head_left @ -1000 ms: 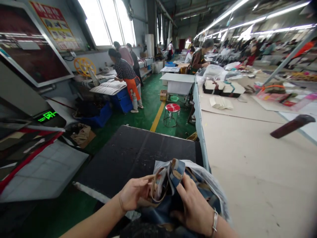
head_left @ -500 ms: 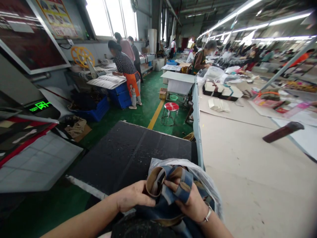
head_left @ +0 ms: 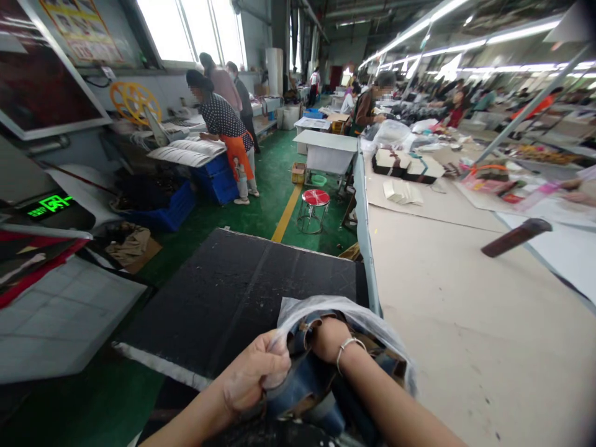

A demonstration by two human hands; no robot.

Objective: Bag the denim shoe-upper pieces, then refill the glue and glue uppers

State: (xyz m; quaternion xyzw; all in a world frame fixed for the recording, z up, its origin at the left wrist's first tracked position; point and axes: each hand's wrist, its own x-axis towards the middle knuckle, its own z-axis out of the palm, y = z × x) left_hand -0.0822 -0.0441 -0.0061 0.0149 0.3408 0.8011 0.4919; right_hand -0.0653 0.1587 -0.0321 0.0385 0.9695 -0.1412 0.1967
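1. Left hand (head_left: pixel 266 367) pinches the bag's (head_left: pixel 354 306) rim; a slack grip could let it fold inward.
2. Right hand (head_left: pixel 328 340) dips inside the bag, grip hidden; blue pieces (head_left: pixel 298 382) there might snag the bracelet (head_left: pixel 343 346).

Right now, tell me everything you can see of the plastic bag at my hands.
The plastic bag looks thin, whitish and translucent. Its creased mouth is open, the rim curving around dark blue and brown strips inside. It is close to the person, by the left edge of the pale tabletop. The left grip pinches the rim; the right grip is inside, among the strips. Its lower part is hidden.
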